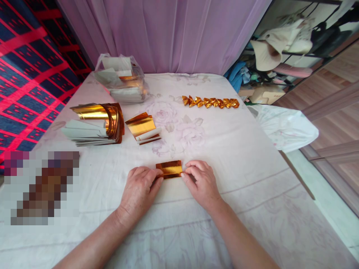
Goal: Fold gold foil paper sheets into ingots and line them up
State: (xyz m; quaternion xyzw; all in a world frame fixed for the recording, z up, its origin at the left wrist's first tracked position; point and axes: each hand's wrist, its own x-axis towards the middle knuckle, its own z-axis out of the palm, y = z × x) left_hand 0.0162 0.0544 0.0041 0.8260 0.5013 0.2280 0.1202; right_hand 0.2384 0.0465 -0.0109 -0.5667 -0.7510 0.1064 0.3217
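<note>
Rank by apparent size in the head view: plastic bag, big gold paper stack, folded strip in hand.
1. big gold paper stack
2. plastic bag, similar but farther away, so unsure
3. folded strip, smallest

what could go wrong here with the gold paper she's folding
1. The gold paper is pinched only at its ends by the left hand and right hand, so a fold may go crooked.
2. The cloth underneath looks soft and wrinkled, so creases may come out weak.
</note>
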